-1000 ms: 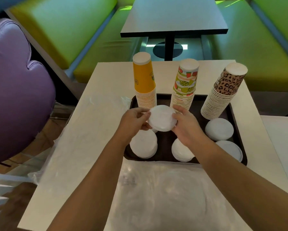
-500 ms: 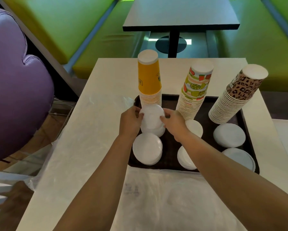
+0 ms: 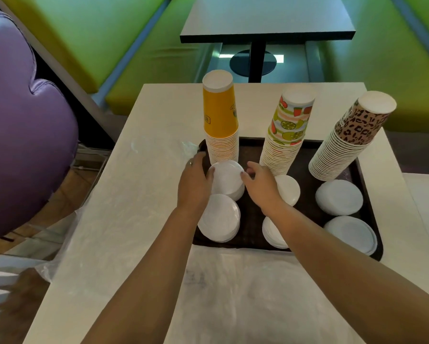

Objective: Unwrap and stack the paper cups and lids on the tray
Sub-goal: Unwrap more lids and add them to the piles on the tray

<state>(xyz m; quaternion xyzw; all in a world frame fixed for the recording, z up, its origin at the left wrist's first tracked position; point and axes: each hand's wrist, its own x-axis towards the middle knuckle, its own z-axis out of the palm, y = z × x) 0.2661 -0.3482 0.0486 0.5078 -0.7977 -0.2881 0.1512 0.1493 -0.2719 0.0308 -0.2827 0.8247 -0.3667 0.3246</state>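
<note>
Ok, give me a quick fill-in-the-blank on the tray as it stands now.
1. The tray holds ___ upside-down cup stacks.
2. Both hands are at the lid pile in front of the ___ cup stack.
3. The leopard-print cup stack stands at the tray's ___ end.
4. The lids are all ___ in colour.

Missing words: three; yellow; right; white

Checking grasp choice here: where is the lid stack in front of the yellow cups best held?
Hold the lid stack by its round side edge, from left and right, as the left hand and right hand flank it. Yellow cups crowd its far side, and another lid pile its near side.
</note>
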